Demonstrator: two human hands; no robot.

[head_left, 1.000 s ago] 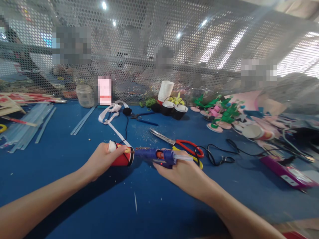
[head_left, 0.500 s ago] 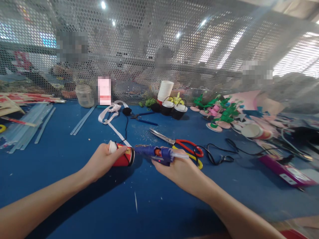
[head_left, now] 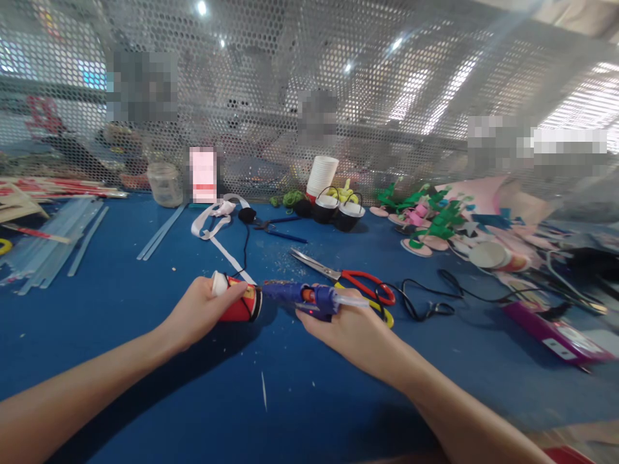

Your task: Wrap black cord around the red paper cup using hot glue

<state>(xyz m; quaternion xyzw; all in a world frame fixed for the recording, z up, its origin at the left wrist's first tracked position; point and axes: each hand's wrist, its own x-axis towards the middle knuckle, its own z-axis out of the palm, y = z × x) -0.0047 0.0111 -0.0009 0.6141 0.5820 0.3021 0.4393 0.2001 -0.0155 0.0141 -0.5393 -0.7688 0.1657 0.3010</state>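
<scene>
My left hand (head_left: 206, 307) is closed round a small red paper cup (head_left: 240, 309), which lies on its side in the grip with its black-banded end to the right. Black yarn (head_left: 247, 251) runs from the cup back to a small black ball, and a white ribbon (head_left: 227, 254) trails up from it. My right hand (head_left: 345, 322) grips a blue glue gun (head_left: 290, 294) with a clear glue stick in its rear and a small red light lit. The gun's nozzle points left and is at the cup's banded end; whether it touches, I cannot tell.
Scissors (head_left: 355, 280) with red and yellow handles lie behind the glue gun, pliers (head_left: 280, 230) farther back. Glue sticks (head_left: 60, 241) are spread at left. Two black cups (head_left: 349, 216), a stack of white cups (head_left: 323, 174) and green paper pieces (head_left: 445, 219) stand along the mesh partition.
Almost nothing differs. Both hands, the cup and the glue gun hold nearly the same positions; the view has shifted very slightly.
</scene>
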